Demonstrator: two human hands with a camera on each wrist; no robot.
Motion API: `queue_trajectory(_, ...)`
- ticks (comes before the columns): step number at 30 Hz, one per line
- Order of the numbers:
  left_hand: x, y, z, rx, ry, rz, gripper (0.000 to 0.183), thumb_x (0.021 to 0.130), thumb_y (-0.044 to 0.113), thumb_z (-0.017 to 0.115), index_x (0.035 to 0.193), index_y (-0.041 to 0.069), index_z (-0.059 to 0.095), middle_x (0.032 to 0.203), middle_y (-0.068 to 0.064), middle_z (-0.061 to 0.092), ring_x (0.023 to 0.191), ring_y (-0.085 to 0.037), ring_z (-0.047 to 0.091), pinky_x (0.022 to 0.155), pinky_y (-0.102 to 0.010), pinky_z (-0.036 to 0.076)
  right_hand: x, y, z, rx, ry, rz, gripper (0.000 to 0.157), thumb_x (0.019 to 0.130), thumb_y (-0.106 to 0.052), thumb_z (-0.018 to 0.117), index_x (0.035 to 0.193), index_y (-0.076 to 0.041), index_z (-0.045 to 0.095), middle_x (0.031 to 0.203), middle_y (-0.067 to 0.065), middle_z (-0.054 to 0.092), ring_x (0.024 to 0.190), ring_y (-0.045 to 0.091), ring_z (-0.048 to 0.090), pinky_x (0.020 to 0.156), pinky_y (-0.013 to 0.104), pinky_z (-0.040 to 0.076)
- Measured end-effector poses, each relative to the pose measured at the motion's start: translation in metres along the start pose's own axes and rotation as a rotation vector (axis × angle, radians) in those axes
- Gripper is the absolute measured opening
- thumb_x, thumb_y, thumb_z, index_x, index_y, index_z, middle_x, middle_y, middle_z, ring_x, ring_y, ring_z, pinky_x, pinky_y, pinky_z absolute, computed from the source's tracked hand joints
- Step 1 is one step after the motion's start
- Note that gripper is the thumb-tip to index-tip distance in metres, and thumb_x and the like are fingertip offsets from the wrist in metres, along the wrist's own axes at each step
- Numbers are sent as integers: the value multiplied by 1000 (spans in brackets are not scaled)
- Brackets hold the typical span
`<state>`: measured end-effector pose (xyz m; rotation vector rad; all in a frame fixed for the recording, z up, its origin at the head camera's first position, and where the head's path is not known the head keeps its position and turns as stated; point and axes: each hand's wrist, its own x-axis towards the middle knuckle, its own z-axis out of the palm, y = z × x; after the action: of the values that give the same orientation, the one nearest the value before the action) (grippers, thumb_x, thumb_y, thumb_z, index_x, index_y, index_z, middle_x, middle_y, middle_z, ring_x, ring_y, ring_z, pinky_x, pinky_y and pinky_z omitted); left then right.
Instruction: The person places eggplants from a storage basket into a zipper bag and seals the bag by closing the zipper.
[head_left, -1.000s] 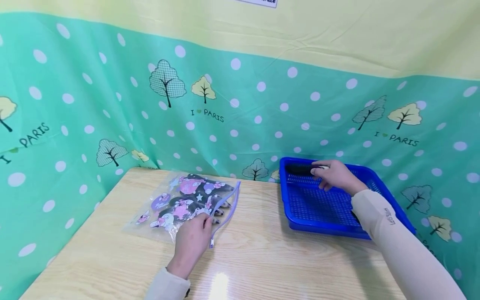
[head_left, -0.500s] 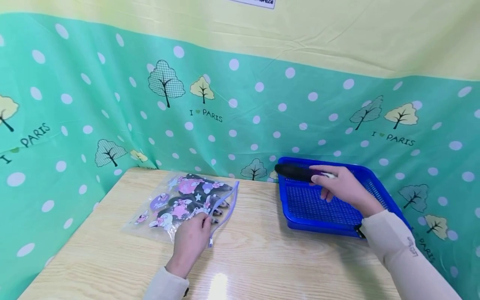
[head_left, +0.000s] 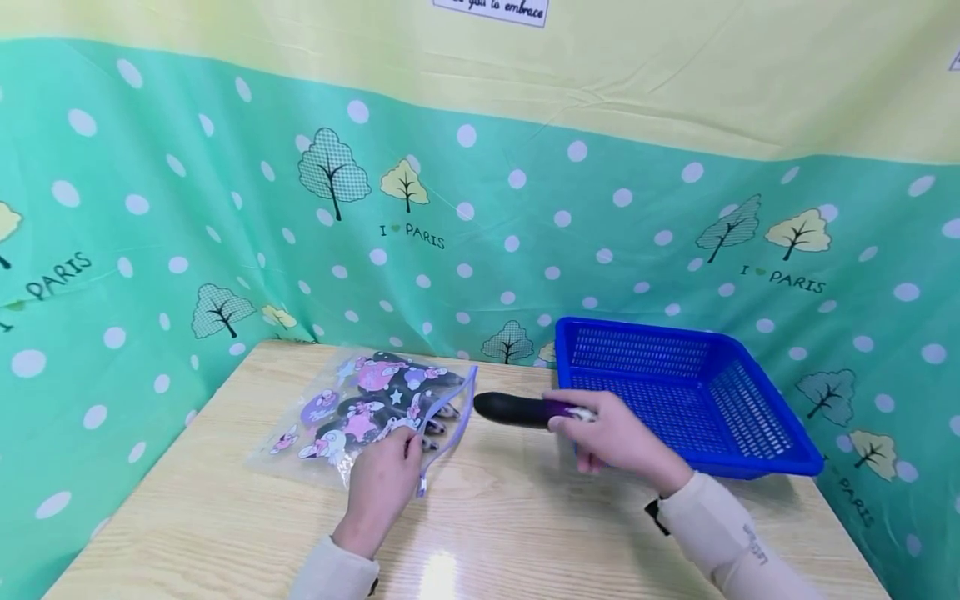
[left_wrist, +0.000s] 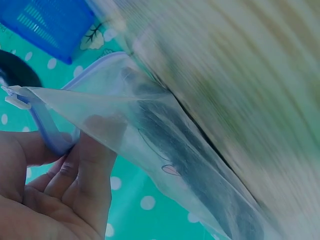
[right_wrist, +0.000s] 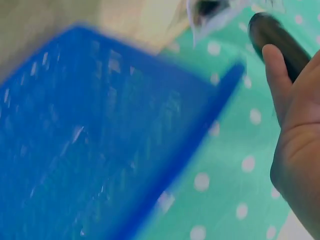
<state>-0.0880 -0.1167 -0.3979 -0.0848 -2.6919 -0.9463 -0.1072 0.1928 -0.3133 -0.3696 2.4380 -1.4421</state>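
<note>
A long dark purple eggplant (head_left: pixel 513 411) with a pale stem end is held by my right hand (head_left: pixel 618 433), in the air between the bag and the basket. Its blunt dark end points left, close to the bag's mouth. My left hand (head_left: pixel 381 483) pinches the near edge of a clear zip bag (head_left: pixel 300 458) printed with pink and purple cartoons. Several dark eggplants lie inside, their stem ends toward the parted purple zip (head_left: pixel 459 433). In the left wrist view, thumb and fingers grip the bag's lip near the white slider (left_wrist: pixel 19 101).
A blue perforated plastic basket (head_left: pixel 637 387) stands at the back right of the wooden table (head_left: pixel 495 533); no eggplant shows in it. A green and yellow patterned curtain (head_left: pixel 480 267) hangs behind and along both sides.
My right hand has lifted the eggplant out of the basket and carried it left and nearer, toward the bag's mouth. My left hand stays on the bag's edge.
</note>
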Motion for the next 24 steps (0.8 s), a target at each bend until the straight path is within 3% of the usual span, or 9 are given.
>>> queue_trajectory(6, -1, -1, 0, 14, 21, 2, 12, 97, 12, 63, 90, 6, 71, 58, 5, 51, 46, -11, 42, 42, -31, 37, 14, 4, 48, -30, 6, -4, 55, 97, -26, 69, 146, -7, 53, 74, 14, 66, 46, 24, 62, 43, 46, 53)
queue_trajectory(10, -1, 1, 0, 11, 13, -10, 12, 97, 13, 63, 90, 7, 71, 60, 4, 53, 46, -11, 42, 43, -30, 36, 27, 8, 71, -27, 24, -43, 53, 98, -26, 68, 145, -7, 53, 87, 16, 68, 48, 25, 63, 47, 53, 54)
queue_trajectory(18, -2, 2, -1, 17, 40, 8, 10, 96, 11, 64, 88, 7, 71, 61, 4, 55, 46, -11, 41, 41, -29, 34, 58, 14, 101, -1, 53, -100, 51, 96, -19, 69, 144, -8, 56, 97, 19, 67, 51, 29, 65, 49, 51, 56)
queue_trajectory(24, -1, 2, -2, 32, 50, 22, 12, 97, 12, 64, 89, 7, 70, 60, 1, 55, 46, -12, 42, 42, -29, 36, 82, 14, 115, 1, 25, -107, 49, 97, -18, 68, 145, -13, 56, 106, 20, 68, 60, 36, 68, 52, 47, 57)
